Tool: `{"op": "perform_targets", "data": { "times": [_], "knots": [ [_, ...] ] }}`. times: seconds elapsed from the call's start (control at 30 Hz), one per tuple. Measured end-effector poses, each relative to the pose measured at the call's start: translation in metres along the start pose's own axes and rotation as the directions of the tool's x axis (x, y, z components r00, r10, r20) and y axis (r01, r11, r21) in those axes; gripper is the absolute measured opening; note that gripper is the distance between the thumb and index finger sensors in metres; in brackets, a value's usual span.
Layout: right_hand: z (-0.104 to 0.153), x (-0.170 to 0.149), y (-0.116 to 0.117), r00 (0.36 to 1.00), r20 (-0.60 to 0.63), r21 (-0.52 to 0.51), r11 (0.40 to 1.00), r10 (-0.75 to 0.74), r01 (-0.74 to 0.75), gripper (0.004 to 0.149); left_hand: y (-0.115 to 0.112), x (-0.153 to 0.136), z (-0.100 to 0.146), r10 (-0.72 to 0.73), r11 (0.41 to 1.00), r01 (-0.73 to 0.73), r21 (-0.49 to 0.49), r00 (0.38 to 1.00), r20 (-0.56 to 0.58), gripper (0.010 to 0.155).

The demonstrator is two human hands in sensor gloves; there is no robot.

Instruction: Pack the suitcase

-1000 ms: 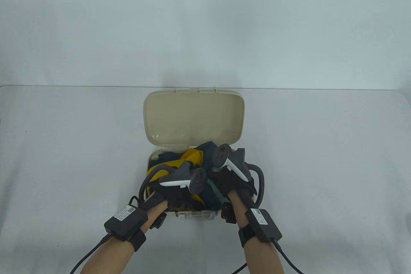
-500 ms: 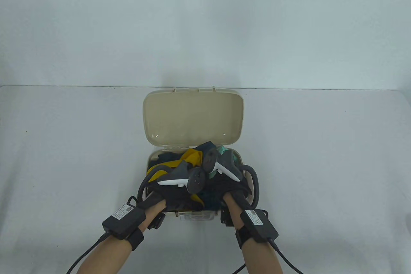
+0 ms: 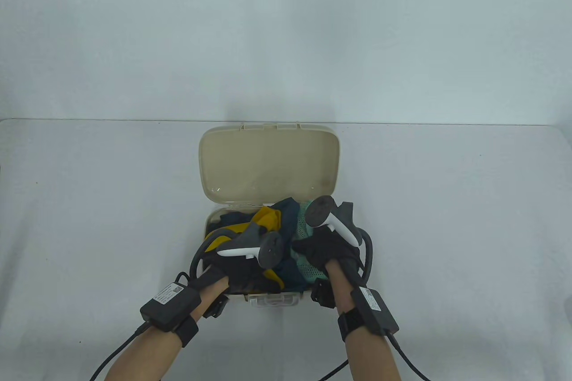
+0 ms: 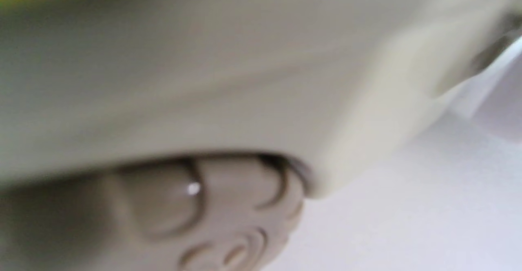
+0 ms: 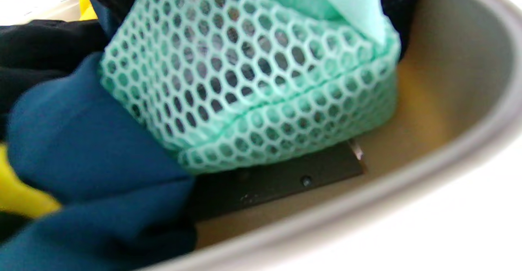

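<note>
A beige suitcase (image 3: 213, 216) lies open, its lid (image 3: 268, 162) standing up behind. It is stuffed with a yellow garment (image 3: 268, 218), dark blue cloth (image 5: 89, 140) and a mint mesh bag (image 5: 253, 79). My right hand (image 3: 324, 251) grips the mesh bag at the case's right side and holds it a little above the case floor. My left hand (image 3: 243, 271) rests on dark cloth at the front left. Its fingers blend into the cloth under the tracker. The blurred left wrist view shows only the case's outer wall (image 4: 204, 79) and a wheel (image 4: 212, 209).
A clear latch (image 3: 272, 299) sits on the case's front edge between my wrists. A black plate (image 5: 277, 181) lies on the case floor under the mesh bag. The white table (image 3: 447, 220) spreads bare on both sides, and cables trail from both wrists.
My right hand has moved right and slightly back, drawing the mesh bag with it, so more mint mesh shows. The left hand has barely shifted.
</note>
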State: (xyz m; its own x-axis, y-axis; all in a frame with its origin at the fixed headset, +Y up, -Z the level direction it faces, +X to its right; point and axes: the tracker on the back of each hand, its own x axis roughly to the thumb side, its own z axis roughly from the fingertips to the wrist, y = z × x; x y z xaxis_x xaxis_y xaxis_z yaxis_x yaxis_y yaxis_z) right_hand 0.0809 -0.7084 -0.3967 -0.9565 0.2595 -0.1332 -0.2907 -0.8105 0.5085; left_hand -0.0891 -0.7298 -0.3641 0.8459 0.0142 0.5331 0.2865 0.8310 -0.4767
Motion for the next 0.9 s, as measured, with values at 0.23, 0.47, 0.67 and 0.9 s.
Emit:
{"op": "perform_targets", "data": {
  "times": [0.23, 0.47, 0.67, 0.9],
  "knots": [
    [0.0, 0.016, 0.009, 0.994, -0.006, -0.049, 0.993, 0.11, -0.11, 0.088, 0.0, 0.001, 0.0, -0.006, 1.0, 0.006, 0.001, 1.0, 0.004, 0.083],
    [-0.003, 0.029, 0.019, 0.968, -0.045, -0.083, 0.965, 0.247, -0.25, 0.104, 0.0, 0.002, 0.0, 0.0, 1.0, 0.0, 0.003, 1.0, 0.0, 0.085],
    [-0.001, 0.025, 0.015, 0.962, -0.061, -0.141, 0.952, 0.264, -0.271, 0.105, 0.0, 0.001, 0.0, -0.001, 1.0, 0.001, -0.011, 1.0, -0.01, 0.084],
    [-0.003, 0.008, -0.001, 0.988, -0.02, -0.044, 0.988, 0.15, -0.151, 0.104, 0.0, 0.0, 0.0, 0.019, 1.0, -0.019, -0.002, 1.0, -0.004, 0.084]
  ]
}}
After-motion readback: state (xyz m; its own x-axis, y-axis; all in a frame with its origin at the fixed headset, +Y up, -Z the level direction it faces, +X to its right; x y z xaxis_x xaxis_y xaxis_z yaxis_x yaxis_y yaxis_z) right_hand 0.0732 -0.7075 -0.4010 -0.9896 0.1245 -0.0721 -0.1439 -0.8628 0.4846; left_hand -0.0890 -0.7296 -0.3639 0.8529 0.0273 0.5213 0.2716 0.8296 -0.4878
